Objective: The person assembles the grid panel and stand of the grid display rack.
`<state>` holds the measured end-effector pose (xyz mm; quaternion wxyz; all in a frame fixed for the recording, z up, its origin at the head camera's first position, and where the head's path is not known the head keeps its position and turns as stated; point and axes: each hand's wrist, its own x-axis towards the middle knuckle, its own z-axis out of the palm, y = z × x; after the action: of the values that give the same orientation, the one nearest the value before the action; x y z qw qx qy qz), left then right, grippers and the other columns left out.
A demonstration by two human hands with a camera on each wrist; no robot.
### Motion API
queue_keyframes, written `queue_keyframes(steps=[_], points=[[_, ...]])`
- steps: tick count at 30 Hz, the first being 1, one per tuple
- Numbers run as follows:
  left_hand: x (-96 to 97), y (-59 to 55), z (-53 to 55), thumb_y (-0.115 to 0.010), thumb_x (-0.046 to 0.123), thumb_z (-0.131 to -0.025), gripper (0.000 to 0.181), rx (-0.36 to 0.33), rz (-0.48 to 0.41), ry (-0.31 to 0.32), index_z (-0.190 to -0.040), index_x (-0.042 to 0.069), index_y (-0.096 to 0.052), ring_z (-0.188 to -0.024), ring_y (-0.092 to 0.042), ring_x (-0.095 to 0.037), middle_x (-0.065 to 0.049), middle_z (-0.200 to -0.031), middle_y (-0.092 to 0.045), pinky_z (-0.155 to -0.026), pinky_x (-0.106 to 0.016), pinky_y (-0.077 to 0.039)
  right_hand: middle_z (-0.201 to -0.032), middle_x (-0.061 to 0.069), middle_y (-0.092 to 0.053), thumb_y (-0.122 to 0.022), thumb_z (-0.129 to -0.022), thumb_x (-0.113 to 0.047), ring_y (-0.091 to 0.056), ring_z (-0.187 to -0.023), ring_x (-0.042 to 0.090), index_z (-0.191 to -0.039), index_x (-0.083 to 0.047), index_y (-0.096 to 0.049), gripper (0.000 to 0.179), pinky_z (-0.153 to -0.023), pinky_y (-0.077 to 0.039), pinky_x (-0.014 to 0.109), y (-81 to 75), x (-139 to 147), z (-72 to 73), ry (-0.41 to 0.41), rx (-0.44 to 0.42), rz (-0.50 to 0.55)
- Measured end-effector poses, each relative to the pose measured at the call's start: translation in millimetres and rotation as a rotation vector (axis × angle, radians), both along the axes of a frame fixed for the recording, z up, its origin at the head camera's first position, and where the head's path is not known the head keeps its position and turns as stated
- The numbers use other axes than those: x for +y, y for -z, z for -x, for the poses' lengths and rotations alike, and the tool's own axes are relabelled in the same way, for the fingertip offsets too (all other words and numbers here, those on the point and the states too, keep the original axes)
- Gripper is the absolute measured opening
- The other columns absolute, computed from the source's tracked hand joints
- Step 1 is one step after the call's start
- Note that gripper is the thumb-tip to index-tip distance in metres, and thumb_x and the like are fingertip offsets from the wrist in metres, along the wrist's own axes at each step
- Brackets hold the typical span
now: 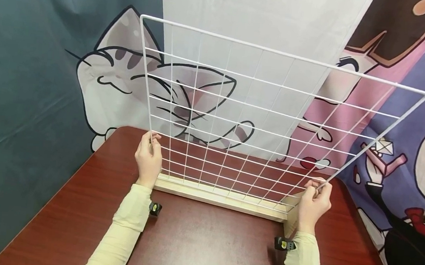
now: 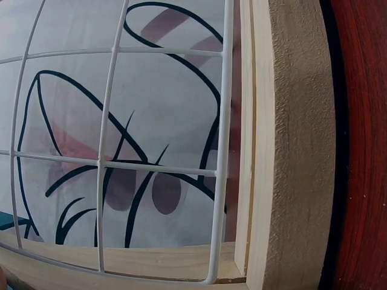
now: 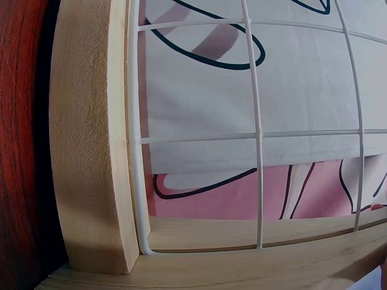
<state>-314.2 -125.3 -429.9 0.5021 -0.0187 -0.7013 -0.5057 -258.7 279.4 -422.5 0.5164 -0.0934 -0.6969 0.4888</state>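
Note:
A white wire grid panel [image 1: 245, 110] stands tilted between both hands. My left hand [image 1: 148, 160] pinches its left edge wire, and my right hand [image 1: 315, 202] grips the right edge wire, both on the lower part of the panel. Below lies a pale wooden frame [image 1: 221, 199]. Its long grooved bar [image 2: 261, 145] runs just beside the panel's thick lower wire in the left wrist view. From the right wrist, that lower wire overlaps the inner edge of the wooden bar [image 3: 91, 145], with a corner close to the side piece [image 3: 242, 263].
The frame rests on a reddish-brown table [image 1: 202, 242] with rounded far corners. Behind it hangs a cloth backdrop [image 1: 209, 4] printed with cartoon cats and figures. Small black cameras sit on the left wrist [image 1: 155, 209] and right wrist [image 1: 284, 244].

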Motion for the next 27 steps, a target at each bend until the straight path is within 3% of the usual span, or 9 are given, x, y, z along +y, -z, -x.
queue_keyframes(steps=[6, 13, 18, 27], points=[[0.7, -2.1, 0.8, -0.047, -0.007, -0.089, 0.022, 0.003, -0.004, -0.002, -0.105, -0.006, -0.061, -0.089, -0.064, -0.032, -0.018, -0.092, -0.068, -0.081, -0.007, -0.042, -0.068, -0.022, -0.056, -0.037, -0.080, 0.013, -0.047, -0.060, -0.015, -0.095, 0.019, -0.054, 0.023, -0.053, -0.027, 0.002, -15.8, -13, -8.2, -0.022, 0.045, 0.016], [0.4, -3.0, 1.1, -0.048, -0.008, -0.085, 0.021, 0.015, 0.009, -0.034, -0.101, -0.005, -0.061, -0.083, -0.063, -0.022, -0.016, -0.089, -0.069, -0.079, -0.010, -0.043, -0.069, -0.023, -0.057, -0.039, -0.081, 0.011, -0.047, -0.059, -0.012, -0.097, 0.014, -0.058, 0.025, -0.052, -0.030, 0.006, 2.4, 2, 2.5, -0.004, 0.001, 0.011], [0.8, -3.1, 2.0, -0.049, -0.005, -0.085, 0.020, 0.018, 0.020, -0.045, -0.100, -0.003, -0.061, -0.084, -0.065, -0.032, -0.017, -0.088, -0.069, -0.079, -0.011, -0.042, -0.070, -0.021, -0.057, -0.040, -0.082, 0.010, -0.050, -0.061, -0.009, -0.098, 0.011, -0.059, 0.025, -0.053, -0.032, 0.007, 6.6, 7, 6.1, -0.004, 0.001, 0.001], [0.9, -3.0, 0.6, -0.051, -0.003, -0.086, 0.018, 0.001, 0.027, -0.057, -0.101, -0.003, -0.062, -0.088, -0.067, -0.031, -0.015, -0.089, -0.069, -0.081, -0.015, -0.045, -0.069, -0.024, -0.056, -0.037, -0.080, 0.012, -0.049, -0.061, -0.015, -0.096, 0.017, -0.055, 0.025, -0.054, -0.031, 0.002, -12.0, -10, -6.2, -0.026, 0.034, 0.029]])
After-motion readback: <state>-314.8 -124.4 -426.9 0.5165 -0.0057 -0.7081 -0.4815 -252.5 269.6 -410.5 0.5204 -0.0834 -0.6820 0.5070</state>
